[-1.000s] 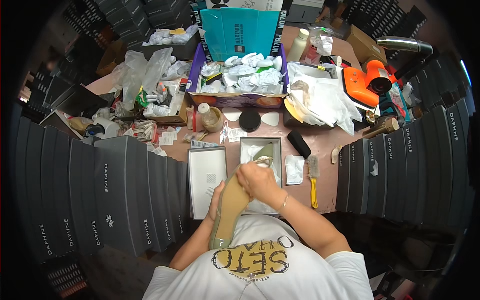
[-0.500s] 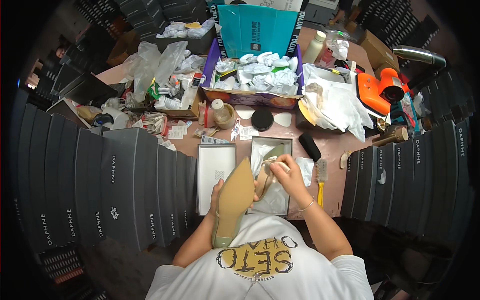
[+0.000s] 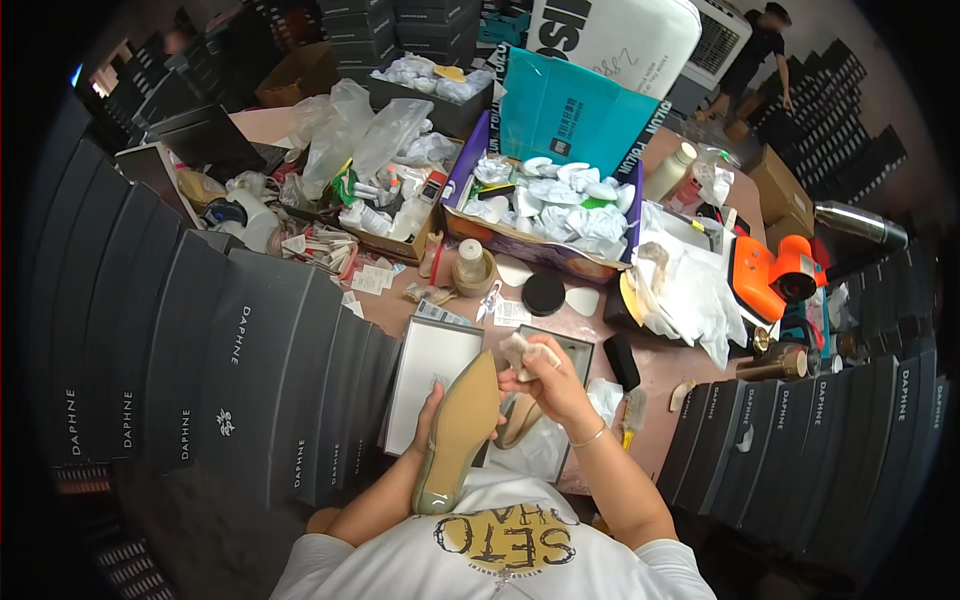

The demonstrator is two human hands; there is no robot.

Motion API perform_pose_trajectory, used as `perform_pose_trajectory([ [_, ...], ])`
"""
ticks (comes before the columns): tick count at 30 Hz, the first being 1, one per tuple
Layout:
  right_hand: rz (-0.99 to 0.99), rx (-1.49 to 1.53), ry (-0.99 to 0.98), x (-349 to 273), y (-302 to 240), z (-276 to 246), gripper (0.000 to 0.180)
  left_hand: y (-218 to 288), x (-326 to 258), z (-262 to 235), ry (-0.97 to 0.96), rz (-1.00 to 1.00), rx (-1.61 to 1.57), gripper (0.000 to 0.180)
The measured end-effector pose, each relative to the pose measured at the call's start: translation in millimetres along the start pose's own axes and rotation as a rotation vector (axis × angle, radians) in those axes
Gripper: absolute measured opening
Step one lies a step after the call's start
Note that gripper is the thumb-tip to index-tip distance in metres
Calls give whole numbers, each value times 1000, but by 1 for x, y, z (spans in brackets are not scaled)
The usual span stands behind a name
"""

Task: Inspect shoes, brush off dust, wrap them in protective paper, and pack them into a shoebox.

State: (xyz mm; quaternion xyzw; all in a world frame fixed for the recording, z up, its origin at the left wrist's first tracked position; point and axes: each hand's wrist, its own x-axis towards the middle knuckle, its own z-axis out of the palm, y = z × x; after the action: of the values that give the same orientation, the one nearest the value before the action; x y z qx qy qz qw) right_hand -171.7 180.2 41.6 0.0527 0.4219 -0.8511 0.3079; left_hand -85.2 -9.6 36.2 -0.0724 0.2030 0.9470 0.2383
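Observation:
My left hand (image 3: 432,412) grips a pointed tan high-heeled shoe (image 3: 458,432), turned sole up with its toe pointing away from me. My right hand (image 3: 545,379) is closed on a crumpled white cloth (image 3: 520,349) just right of the shoe's toe. Both hands hover over an open shoe box (image 3: 572,352) lined with white tissue paper. The box's pale lid (image 3: 432,380) lies flat to its left.
Stacks of dark grey shoe boxes (image 3: 230,370) wall in the left side, and more dark boxes (image 3: 850,420) line the right. The cluttered table holds a purple box of white paper wads (image 3: 548,205), a black round tin (image 3: 543,293), a brush (image 3: 632,412) and an orange tool (image 3: 772,275). A person (image 3: 757,55) stands far back.
The shoe has stayed sole up in my left hand. My right hand, with the white cloth, has shifted a little toward the toe. The camera has tilted, sliding the table down and right.

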Motion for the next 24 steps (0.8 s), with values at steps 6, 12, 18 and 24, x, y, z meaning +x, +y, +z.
perform_pose_trajectory([
  [6, -881, -1253, 126, 118, -40, 38, 34, 0, -11, -34, 80, 49, -44, 80],
  [12, -779, -1763, -28, 179, -16, 12, 63, -3, -12, -54, 145, 97, -120, 81],
  [18, -830, -1469, 19, 196, 13, -11, 60, -11, -7, -72, 72, 93, -312, 81],
  [24, -896, -1307, 60, 185, -17, 5, 58, 3, -9, -53, 59, 113, -145, 80],
])
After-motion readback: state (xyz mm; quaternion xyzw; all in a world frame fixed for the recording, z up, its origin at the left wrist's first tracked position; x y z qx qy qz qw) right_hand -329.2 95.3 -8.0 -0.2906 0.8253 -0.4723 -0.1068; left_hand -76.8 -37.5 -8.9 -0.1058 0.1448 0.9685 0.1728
